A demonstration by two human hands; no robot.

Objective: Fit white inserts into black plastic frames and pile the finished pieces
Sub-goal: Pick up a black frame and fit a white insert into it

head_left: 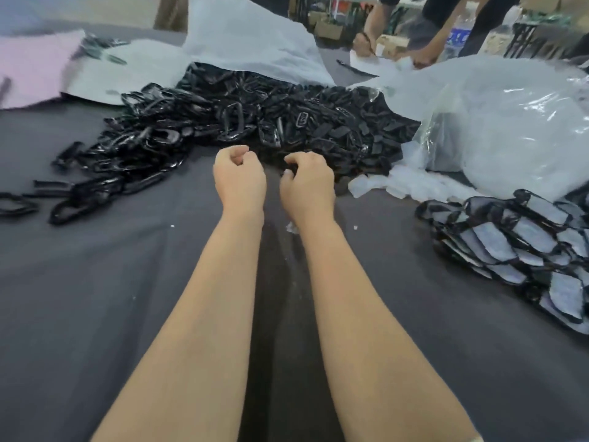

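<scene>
the left hand (239, 180) is clenched in a loose fist above the dark cloth-covered table (95, 282), with nothing seen in it. the right hand (307, 185) lies just beside it, fingers curled at the near edge of the heap of black frames (255, 122); whether it grasps a frame cannot be told. loose white inserts (398, 186) lie right of the hands, at the mouth of a clear plastic bag (510, 122). the finished pieces (526, 247), black frames with pale centres, are piled at the right edge, well apart from the hands. a white sheet (248, 43) lies behind the heap. a second person's hands (363, 43) work at the far edge. blue print (459, 36) there is too blurred to read.
</scene>
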